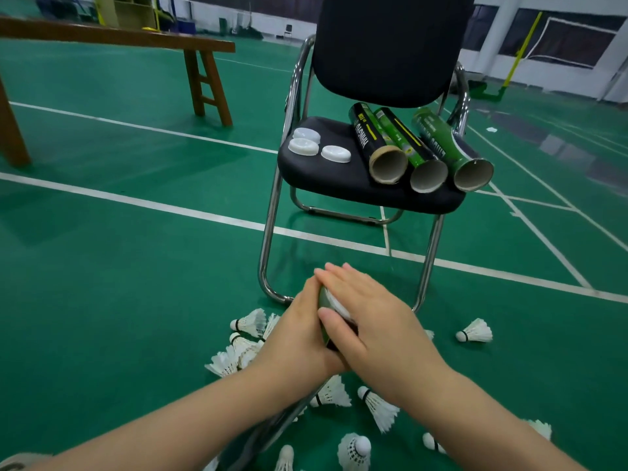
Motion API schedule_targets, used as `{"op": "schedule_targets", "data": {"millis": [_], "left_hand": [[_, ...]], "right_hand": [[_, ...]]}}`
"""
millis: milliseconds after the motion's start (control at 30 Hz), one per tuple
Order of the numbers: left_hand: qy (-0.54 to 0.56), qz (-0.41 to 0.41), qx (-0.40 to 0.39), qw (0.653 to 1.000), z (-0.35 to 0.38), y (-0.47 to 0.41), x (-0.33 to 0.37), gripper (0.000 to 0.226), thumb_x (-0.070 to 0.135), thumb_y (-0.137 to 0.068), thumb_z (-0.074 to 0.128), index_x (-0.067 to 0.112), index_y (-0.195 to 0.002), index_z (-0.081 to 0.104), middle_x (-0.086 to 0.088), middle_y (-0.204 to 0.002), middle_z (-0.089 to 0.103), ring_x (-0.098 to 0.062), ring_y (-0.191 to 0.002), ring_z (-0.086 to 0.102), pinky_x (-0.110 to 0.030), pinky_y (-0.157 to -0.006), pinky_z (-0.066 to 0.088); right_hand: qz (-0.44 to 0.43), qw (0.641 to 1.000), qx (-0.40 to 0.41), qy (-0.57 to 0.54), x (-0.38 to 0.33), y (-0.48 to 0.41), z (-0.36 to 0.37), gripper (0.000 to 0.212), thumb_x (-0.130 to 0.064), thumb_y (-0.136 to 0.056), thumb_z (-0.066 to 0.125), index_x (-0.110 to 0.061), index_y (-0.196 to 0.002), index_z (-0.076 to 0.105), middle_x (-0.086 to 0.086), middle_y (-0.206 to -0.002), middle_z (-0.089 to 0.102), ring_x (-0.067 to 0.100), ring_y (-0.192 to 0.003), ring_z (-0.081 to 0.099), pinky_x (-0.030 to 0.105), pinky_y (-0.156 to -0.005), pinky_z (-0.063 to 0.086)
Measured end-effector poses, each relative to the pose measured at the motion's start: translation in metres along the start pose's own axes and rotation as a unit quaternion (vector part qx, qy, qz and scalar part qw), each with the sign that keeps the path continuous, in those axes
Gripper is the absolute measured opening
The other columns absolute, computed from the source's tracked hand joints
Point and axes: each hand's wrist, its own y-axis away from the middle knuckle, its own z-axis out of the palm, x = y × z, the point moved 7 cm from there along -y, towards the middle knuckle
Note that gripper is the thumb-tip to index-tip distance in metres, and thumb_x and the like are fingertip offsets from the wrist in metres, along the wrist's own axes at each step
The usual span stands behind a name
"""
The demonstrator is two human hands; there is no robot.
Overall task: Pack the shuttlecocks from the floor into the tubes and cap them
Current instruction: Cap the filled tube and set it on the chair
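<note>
Lying on green court floor (136,300), around wrists: white feather shuttlecocks (474,331). Gripping dark-green cardboard tube (324,322) above them w/ left hand (299,338), fingers curling round; pressing flat right hand (380,321), fingers straight, onto its white plastic cap (336,302). Standing near-upright, capped end pointing up toward cam. Resting beyond on black chair (323,175): 3 open tubes (397,137), 3 loose caps (303,146).

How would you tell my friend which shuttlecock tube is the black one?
Look at the black chair on the green court. Three open shuttlecock tubes lie side by side on the right of its seat. It is the leftmost tube, next to the white caps: mostly black, while the other two are mainly green.
</note>
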Motion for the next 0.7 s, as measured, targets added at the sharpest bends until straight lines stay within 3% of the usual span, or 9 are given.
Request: {"op": "schedule_targets", "data": {"millis": [167, 300, 400, 467, 633, 700], "left_hand": [[-0.013, -0.023, -0.004, 1.000, 0.010, 0.007, -0.012, 0.089, 0.030, -0.069, 0.068, 0.037, -0.140, 0.016, 0.013, -0.134, 0.045, -0.007, -0.116, 0.050, -0.029, -0.095, 0.046], [-0.031, -0.009, 0.002, 0.999, 0.007, 0.012, -0.010, 0.089, 0.040, -0.063, 0.063, 0.031, -0.141, 0.021, 0.017, -0.134, 0.044, -0.002, -0.118, 0.047, -0.028, -0.099, 0.043], [-0.059, 0.008, 0.008, 0.998, 0.005, 0.014, -0.011, 0.079, 0.033, -0.066, 0.070, 0.042, -0.132, 0.026, 0.021, -0.128, 0.047, 0.001, -0.116, 0.048, -0.024, -0.097, 0.042], [-0.078, 0.019, 0.003, 0.997, 0.005, 0.014, -0.013, 0.078, 0.031, -0.068, 0.071, 0.037, -0.134, 0.030, 0.019, -0.128, 0.047, 0.000, -0.118, 0.046, -0.028, -0.099, 0.042], [-0.083, 0.030, -0.006, 0.996, 0.007, 0.016, -0.012, 0.081, 0.032, -0.072, 0.071, 0.035, -0.139, 0.024, 0.024, -0.129, 0.039, 0.005, -0.120, 0.041, -0.019, -0.101, 0.037], [-0.081, 0.031, 0.000, 0.996, 0.005, 0.015, -0.011, 0.080, 0.036, -0.071, 0.069, 0.035, -0.138, 0.025, 0.022, -0.127, 0.043, 0.004, -0.117, 0.044, -0.019, -0.098, 0.039]], "right_hand": [[0.009, 0.999, -0.049, -0.003, 0.005, 0.008, 0.021, 0.072, -0.057, -0.080, 0.004, -0.034, -0.148, 0.009, -0.018, -0.155, 0.008, -0.007, -0.139, -0.003, 0.011, -0.110, -0.007], [0.004, 0.998, -0.068, -0.020, 0.003, 0.015, 0.027, 0.067, -0.058, -0.079, 0.004, -0.038, -0.142, -0.010, -0.024, -0.149, -0.012, -0.011, -0.135, -0.014, 0.013, -0.110, -0.010], [-0.005, 0.997, -0.072, -0.025, 0.002, 0.022, 0.030, 0.058, -0.059, -0.081, 0.005, -0.045, -0.129, -0.024, -0.031, -0.141, -0.026, -0.012, -0.133, -0.024, 0.016, -0.112, -0.011], [-0.003, 0.997, -0.076, -0.026, 0.002, 0.028, 0.032, 0.058, -0.060, -0.081, 0.005, -0.046, -0.125, -0.030, -0.033, -0.138, -0.032, -0.012, -0.131, -0.029, 0.019, -0.112, -0.012], [0.011, 0.996, -0.085, -0.017, 0.001, 0.034, 0.032, 0.064, -0.062, -0.084, 0.011, -0.043, -0.129, -0.031, -0.032, -0.139, -0.035, -0.010, -0.129, -0.035, 0.023, -0.113, -0.013], [0.026, 0.995, -0.086, -0.034, -0.001, 0.031, 0.029, 0.071, -0.063, -0.089, 0.023, -0.041, -0.136, -0.025, -0.032, -0.141, -0.032, -0.007, -0.132, -0.033, 0.026, -0.115, -0.009]]}}
